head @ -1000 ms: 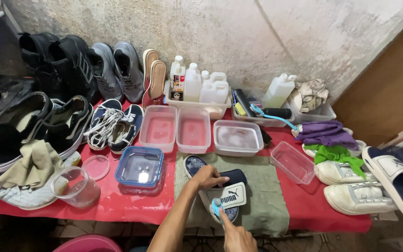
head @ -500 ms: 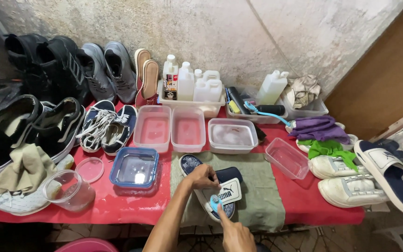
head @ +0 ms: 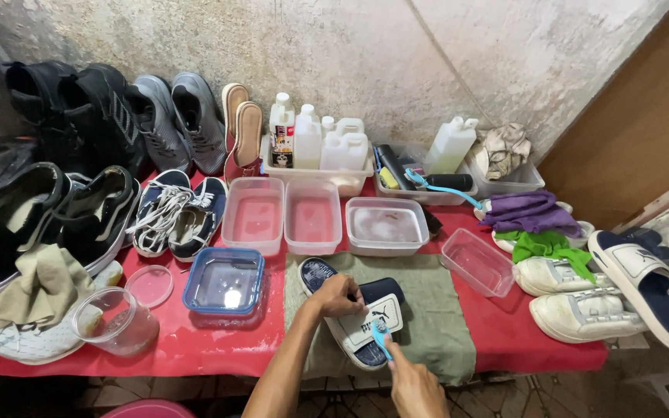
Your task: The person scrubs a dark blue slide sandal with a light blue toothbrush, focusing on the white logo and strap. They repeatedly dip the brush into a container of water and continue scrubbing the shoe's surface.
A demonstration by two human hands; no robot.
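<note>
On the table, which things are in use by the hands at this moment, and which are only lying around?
In use:
- navy slide sandal, held by the left hand
- small blue brush, in the right hand
- green towel under the sandal

Lying about:
- black sneakers
- white sneakers
- white bottles
- blue-rimmed container

White plastic bottles [head: 327, 143] stood in a clear tray [head: 315, 172] at 12 o'clock on the table; the leftmost bottle's label [head: 280, 147] was red, dark and white. A white jug [head: 452, 145] stood at 1 o'clock.
</note>
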